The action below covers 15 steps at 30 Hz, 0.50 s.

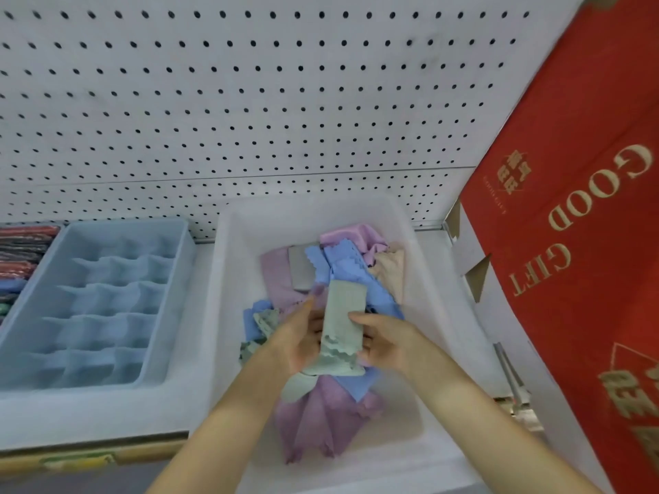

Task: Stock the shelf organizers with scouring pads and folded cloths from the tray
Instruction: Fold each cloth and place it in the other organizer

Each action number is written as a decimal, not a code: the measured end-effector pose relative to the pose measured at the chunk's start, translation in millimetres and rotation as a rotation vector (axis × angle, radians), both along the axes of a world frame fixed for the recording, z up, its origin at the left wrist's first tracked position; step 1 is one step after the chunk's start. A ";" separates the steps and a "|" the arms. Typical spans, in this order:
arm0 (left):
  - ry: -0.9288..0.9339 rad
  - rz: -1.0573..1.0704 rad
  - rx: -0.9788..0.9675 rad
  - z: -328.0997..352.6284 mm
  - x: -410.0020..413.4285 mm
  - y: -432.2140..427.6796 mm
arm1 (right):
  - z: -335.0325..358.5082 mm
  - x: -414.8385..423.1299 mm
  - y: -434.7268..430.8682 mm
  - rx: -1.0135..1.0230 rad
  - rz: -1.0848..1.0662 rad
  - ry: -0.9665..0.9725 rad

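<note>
Left hand (303, 338) and right hand (387, 345) nearest, low over tray. Fingers of both grip one folded green cloth (343, 317), one hand per long edge, likely squaring fold to fit a cell. Cloth sits above heap in white tray (223, 279): purple, blue, beige, green cloths, count unclear; one grey pad (302, 267). One blue organizer (103, 308) beside tray on left, visible cells empty.

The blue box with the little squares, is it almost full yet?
Not yet. Every square showing in the blue organizer is empty. At the left edge, another holder already looks stocked. The left hand and right hand hold a folded green cloth over the tray, where a pile of cloths waits.
</note>
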<state>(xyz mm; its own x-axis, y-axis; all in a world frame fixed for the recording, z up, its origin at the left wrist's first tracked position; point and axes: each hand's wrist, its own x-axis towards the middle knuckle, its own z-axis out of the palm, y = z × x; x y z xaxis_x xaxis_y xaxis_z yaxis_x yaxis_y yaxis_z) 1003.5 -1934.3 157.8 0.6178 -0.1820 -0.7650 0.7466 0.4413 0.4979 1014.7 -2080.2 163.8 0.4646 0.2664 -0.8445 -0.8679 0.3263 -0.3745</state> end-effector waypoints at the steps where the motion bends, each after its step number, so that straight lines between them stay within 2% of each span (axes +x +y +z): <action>1: 0.001 -0.008 -0.011 -0.9 -0.1 0.1 | -1.7 -2.6 1.7 -0.047 0.017 -0.033; 6: -0.040 -0.039 -0.014 -0.7 -2.9 -0.6 | -6.7 -7.6 8.1 -0.287 0.055 -0.167; 10: -0.124 -0.079 0.073 0.6 -7.1 -1.8 | -9.5 -10.0 4.6 -0.379 0.098 -0.244; 12: -0.156 -0.066 0.099 2.6 -7.3 -2.7 | -5.5 -13.0 2.2 -0.426 0.112 -0.337; 15: -0.239 -0.020 0.109 13.9 -6.0 -4.9 | 5.6 -17.4 -4.9 -0.633 0.136 -0.553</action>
